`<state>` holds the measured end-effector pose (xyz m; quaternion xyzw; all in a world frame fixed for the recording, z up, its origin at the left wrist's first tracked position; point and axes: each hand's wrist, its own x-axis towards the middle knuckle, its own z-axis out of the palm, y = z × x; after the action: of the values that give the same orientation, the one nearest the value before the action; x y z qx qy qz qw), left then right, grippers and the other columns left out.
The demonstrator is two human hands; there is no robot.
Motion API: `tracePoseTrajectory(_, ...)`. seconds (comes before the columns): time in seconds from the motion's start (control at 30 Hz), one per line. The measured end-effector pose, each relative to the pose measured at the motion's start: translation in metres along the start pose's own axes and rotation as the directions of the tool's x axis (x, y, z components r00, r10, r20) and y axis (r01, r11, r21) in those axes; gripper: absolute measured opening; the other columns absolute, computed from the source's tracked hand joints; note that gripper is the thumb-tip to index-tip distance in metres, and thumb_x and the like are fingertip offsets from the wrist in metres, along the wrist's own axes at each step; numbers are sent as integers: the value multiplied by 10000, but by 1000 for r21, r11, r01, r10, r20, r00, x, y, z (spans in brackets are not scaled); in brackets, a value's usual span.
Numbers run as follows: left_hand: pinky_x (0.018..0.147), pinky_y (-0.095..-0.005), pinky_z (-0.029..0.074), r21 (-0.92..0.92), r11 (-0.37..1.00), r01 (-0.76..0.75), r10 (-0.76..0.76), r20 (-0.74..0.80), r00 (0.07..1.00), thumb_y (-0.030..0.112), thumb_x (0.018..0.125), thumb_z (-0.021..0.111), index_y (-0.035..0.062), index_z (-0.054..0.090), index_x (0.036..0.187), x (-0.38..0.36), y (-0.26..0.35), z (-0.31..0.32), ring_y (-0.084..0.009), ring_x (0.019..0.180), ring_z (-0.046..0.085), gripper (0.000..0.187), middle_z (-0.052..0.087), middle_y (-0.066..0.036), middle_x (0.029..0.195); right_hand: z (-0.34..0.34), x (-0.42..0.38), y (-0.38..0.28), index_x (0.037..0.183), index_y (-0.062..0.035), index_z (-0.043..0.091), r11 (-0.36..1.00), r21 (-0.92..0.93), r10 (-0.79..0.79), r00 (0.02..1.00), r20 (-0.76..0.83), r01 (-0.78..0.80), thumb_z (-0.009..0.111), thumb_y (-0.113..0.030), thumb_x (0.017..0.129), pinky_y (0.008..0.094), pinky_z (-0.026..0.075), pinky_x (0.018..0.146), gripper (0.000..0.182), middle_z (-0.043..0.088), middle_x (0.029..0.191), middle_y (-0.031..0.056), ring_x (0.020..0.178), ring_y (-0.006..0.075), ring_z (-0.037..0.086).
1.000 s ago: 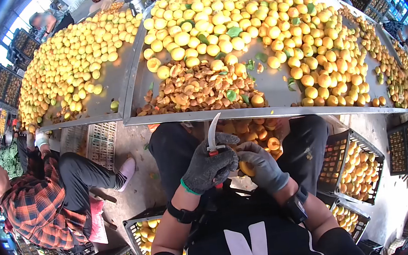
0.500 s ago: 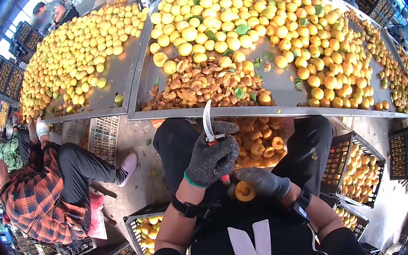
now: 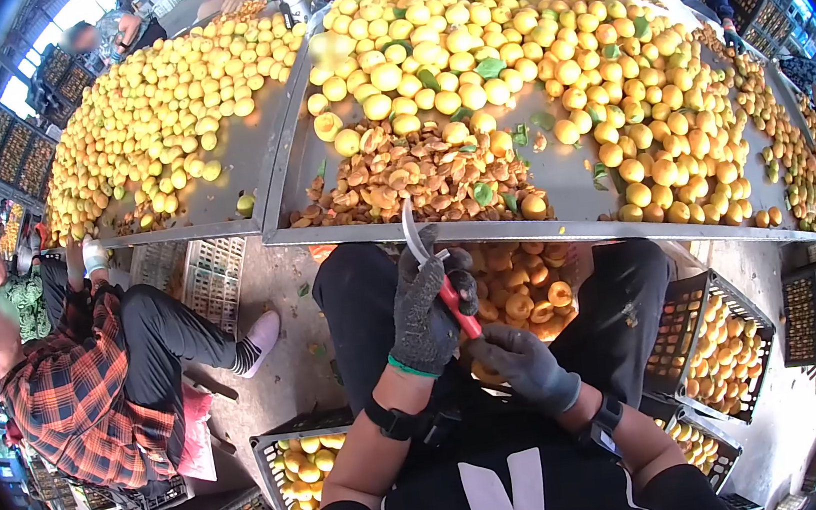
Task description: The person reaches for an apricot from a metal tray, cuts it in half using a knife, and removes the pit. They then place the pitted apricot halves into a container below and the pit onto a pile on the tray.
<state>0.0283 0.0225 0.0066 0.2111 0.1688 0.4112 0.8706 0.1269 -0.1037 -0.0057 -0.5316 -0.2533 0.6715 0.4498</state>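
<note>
- Left hand (image 3: 427, 313), grey work glove, grip clamped around the red handle of a curved knife (image 3: 430, 268); blade points up and away from the body, toward the surface edge.
- Right hand (image 3: 526, 362), same kind of glove, sits low just under the knife handle. Fingers curled over something orange at their tips, probably an apricot; too hidden to tell whether the grip is closed on it or only resting.
- Between the knees: container of split apricot halves (image 3: 522, 287), well filled, directly beyond both hands.
- Crates of whole fruit (image 3: 716, 351) beside the right leg; another crate (image 3: 296, 464) by the left leg.
- Metal surface (image 3: 560, 177) just beyond the knees. At its near edge, a pile of pits and scraps (image 3: 419, 178); behind it a large heap of whole yellow-orange apricots (image 3: 526, 50) with stray leaves.
- A second surface to the left carries a similar heap (image 3: 160, 112).
- A person in a plaid shirt (image 3: 72, 394) sits to the left, one hand raised to that surface's edge. More people at the far side.
- Judgement on progress: a fair batch is pitted, going by the pit pile and the halves; the whole fruit left far outweighs it, so most work remains.
</note>
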Motion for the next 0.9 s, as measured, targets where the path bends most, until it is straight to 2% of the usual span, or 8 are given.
tracePoseTrajectory(0.17,378,-220,335,8,1000,-6,7,-165,986,154,933,581,130,547,1128,3,2,-16,-81,449,419,199,533,-7,715,-5,-4,12,1084,14,588,916,-281,-304,953,-20,286,578,-171,918,286,480,880,249,604,1085,123,994,213,604)
tracePoseTrajectory(0.23,336,-206,268,9,999,-40,41,-212,977,128,930,578,116,571,1085,-1,3,-2,-65,389,338,156,465,12,639,2,-6,19,1144,2,545,825,562,-93,995,35,57,527,-121,935,293,471,916,243,612,1038,83,956,172,610)
tracePoseTrajectory(0.43,346,-210,283,95,996,1,-11,109,994,45,915,553,89,562,1096,-10,14,2,-64,402,336,186,464,4,639,4,-9,18,1175,-21,523,620,766,92,985,145,-170,578,-39,877,394,503,936,304,594,1111,129,1027,250,610)
tracePoseTrajectory(0.6,366,-207,316,152,988,-23,12,70,997,-8,877,563,78,557,1081,-14,21,3,-70,431,413,221,480,0,639,-18,9,68,1125,-60,571,901,431,-53,977,206,-42,594,-110,890,369,511,853,242,594,1125,79,1015,217,597)
tracePoseTrajectory(0.67,385,-221,379,233,971,-48,36,54,998,34,831,608,70,545,998,-16,22,-1,-94,469,493,182,566,-54,722,-21,2,55,1131,-47,564,786,-515,-326,937,126,342,655,-195,834,303,484,836,344,593,1115,59,996,166,577)
tracePoseTrajectory(0.77,393,-232,389,252,967,-30,10,83,996,6,824,603,60,549,978,-21,29,2,-105,479,513,172,575,-59,738,-12,-4,19,1263,-27,482,761,-484,-363,902,235,432,630,-159,847,276,458,864,461,603,997,73,921,174,586)
tracePoseTrajectory(0.83,413,-234,400,342,939,14,-62,130,990,-11,814,608,53,556,990,-24,32,4,-112,490,519,194,581,-65,766,-7,-9,1,1267,-49,503,990,92,78,958,276,-107,601,-170,900,271,441,917,399,589,1138,47,1033,138,556)
tracePoseTrajectory(0.9,423,-235,401,361,932,-10,-56,172,983,-20,808,616,51,558,1013,-25,27,3,-111,498,516,225,585,-70,797,-12,-6,11,1275,-31,508,995,39,-100,954,283,93,574,-213,935,268,447,905,391,589,1141,35,1041,133,557)
